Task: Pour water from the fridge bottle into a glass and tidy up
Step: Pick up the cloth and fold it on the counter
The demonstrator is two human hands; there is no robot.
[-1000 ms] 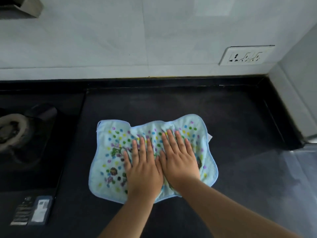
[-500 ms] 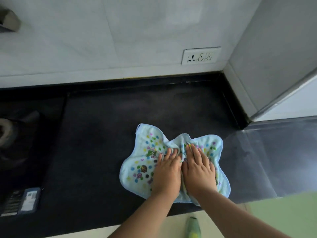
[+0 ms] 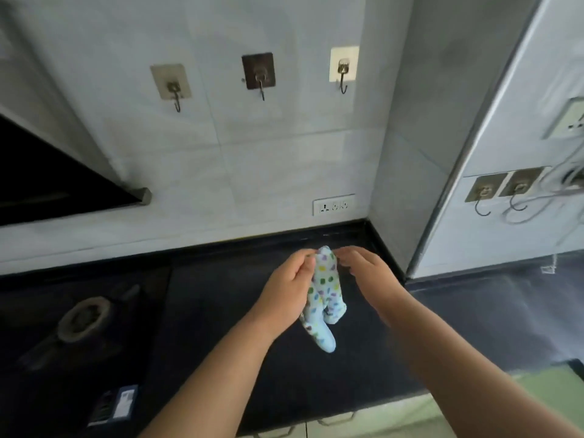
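Hanging bunched above the worktop's [image 3: 221, 311] back right corner, the cloth [image 3: 325, 298] is pinched by the left hand [image 3: 289, 289]; the blurred right hand's [image 3: 368, 270] hold is unclear.

The left hand [image 3: 289, 287] hides part of the pale blue dotted cloth [image 3: 325, 298]. The black stove's burner [image 3: 82, 317] is dim, and the wall socket [image 3: 334, 205] is too small to read.

text: none legible | stove label [image 3: 121, 403]: print too blurred to read
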